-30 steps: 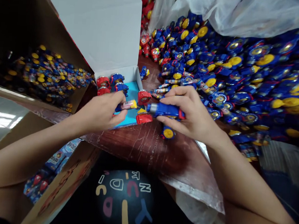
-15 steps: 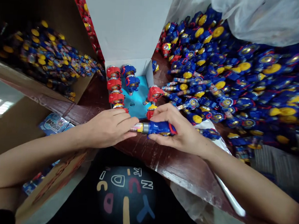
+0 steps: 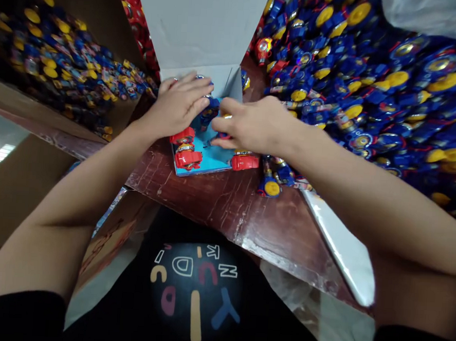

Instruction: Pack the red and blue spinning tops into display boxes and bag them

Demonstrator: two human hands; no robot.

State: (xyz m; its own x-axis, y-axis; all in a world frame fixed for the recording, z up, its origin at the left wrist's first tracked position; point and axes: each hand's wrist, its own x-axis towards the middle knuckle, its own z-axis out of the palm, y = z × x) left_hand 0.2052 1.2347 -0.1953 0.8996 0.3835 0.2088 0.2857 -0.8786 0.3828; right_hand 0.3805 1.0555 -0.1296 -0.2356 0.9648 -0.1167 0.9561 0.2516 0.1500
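- Evidently, the left hand [image 3: 183,106] lies flat, fingers outstretched, over toys at the rear left corner of the open box [image 3: 218,158]; it grips nothing visible.
- The right hand [image 3: 252,121] has its fingers curled round a partly hidden toy [image 3: 224,136], inside the box near its right edge; how firmly, I cannot tell.
- A blue toy [image 3: 208,112] sits between the hands; red toys [image 3: 189,159] line the box's left edge, and one red toy [image 3: 245,162] sits at its front right corner.
- Likely trouble: the right knuckles or the toy could knock that blue toy askew, the gap being tight.
- Pressing too hard on the left could tilt neighbours or shift the box along the bench [image 3: 271,224].
- Writing: the black shirt [image 3: 196,318] shows scattered letters, D, N and Y among them; red print on the lower carton [image 3: 103,240] is unreadable.
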